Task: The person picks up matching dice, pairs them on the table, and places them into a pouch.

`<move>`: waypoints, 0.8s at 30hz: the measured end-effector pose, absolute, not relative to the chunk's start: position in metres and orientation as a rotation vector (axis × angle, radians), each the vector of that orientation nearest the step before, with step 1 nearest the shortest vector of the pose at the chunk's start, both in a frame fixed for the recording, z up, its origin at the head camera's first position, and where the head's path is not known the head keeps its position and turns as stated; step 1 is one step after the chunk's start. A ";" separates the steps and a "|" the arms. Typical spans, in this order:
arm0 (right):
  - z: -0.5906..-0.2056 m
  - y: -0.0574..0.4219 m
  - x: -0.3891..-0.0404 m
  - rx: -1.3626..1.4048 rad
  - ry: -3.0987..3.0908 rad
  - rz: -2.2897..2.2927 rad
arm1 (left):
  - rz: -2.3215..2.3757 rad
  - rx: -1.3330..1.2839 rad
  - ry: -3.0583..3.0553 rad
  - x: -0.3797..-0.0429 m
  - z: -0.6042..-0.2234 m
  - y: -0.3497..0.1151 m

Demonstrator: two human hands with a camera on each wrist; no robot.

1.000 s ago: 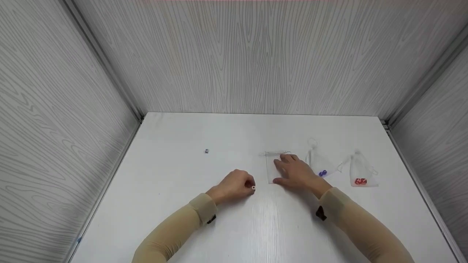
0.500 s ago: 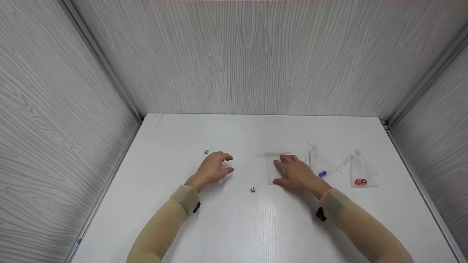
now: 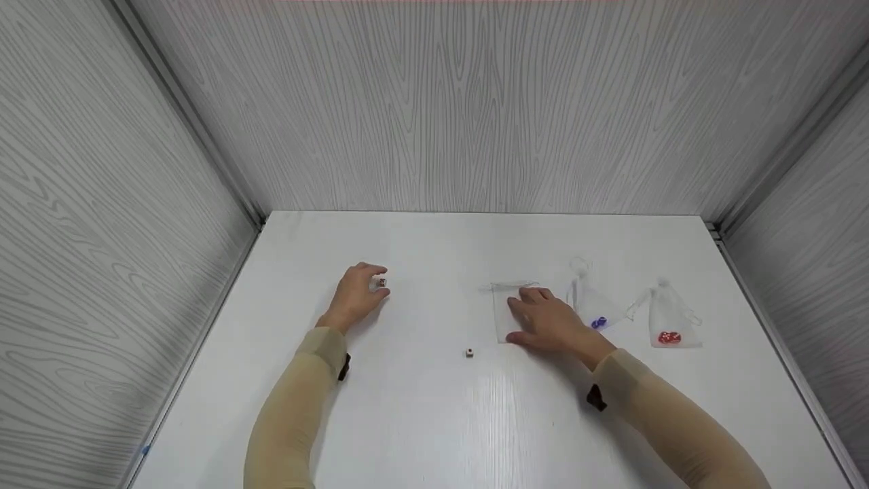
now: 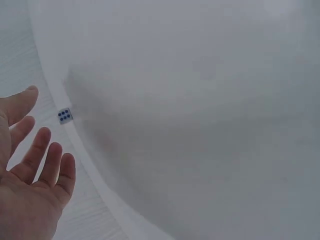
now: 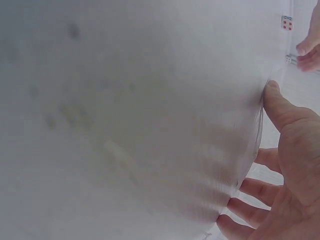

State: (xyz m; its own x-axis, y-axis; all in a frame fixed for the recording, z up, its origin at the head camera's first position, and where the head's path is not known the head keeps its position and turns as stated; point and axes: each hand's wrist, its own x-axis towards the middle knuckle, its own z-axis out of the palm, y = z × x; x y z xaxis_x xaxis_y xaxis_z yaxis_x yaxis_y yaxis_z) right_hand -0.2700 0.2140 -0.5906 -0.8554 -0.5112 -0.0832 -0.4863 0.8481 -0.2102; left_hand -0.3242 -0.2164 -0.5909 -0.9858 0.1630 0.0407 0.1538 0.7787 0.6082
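Observation:
My left hand [image 3: 353,295] is at the far left of the table, thumb and fingers apart on either side of a small white die [image 3: 382,282]. In the left wrist view that die [image 4: 65,116] shows blue pips, with a gap between it and the fingers. Spread fingers of my right hand [image 3: 550,322] rest on a flat, sheer drawstring bag [image 3: 502,314], covering its right part. A second white die [image 3: 469,353] lies in front of the bag, to its left; red pips show on this die [image 5: 286,23] in the right wrist view.
Right of my right hand lie two more sheer bags. One bag [image 3: 582,292] has purple dice [image 3: 599,322] in its lower end; the other bag [image 3: 669,305] holds red dice [image 3: 669,337]. Wood-grain panels [image 3: 434,109] border the white table [image 3: 421,421] at the back and sides.
My left hand has let go of a die in front of the bag and moved left and away to the other white die. The right hand has stayed on the bag.

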 end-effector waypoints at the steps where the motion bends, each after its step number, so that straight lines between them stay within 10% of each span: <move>1: -0.591 0.214 -0.270 -0.786 2.891 -0.267 | 1.004 0.239 2.934 -0.325 -0.592 -0.219; 24: -0.590 0.212 -0.270 -0.738 2.861 -0.237 | 1.083 0.059 2.862 -0.340 -0.605 -0.225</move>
